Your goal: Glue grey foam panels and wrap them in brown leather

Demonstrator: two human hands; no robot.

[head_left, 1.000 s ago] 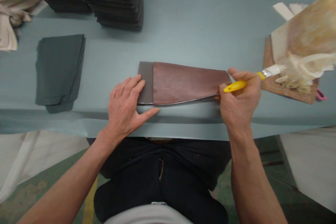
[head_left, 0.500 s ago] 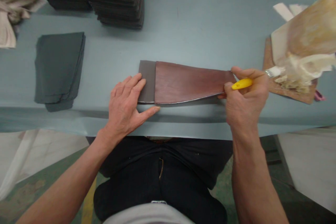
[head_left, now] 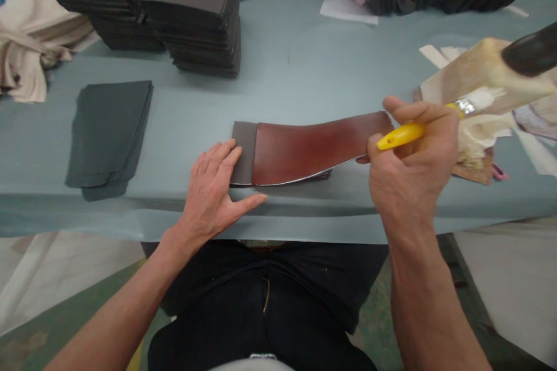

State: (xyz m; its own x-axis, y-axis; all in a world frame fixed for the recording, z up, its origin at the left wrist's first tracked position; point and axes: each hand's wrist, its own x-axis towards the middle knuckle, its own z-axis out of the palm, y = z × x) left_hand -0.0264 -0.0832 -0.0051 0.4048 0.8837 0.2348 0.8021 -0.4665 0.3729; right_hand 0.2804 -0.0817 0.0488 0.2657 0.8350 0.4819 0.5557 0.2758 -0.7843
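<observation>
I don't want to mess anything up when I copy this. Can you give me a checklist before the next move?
1. Left hand at the grey strip: ok, fingertips over its edge.
2. Right hand pinching the brown piece: ok, at its right end.
3. Brown piece lying flat: not ok, its right end is raised.
4. Yellow brush bristles off the brown piece: ok, they point away.
5. Bristles touching the pale, stained thing behind: cannot tell.

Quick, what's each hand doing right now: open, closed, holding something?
Left hand: open, resting at the grey strip, grasping nothing.
Right hand: closed, holding the yellow-handled brush and gripping the raised end of the brown piece.
</observation>
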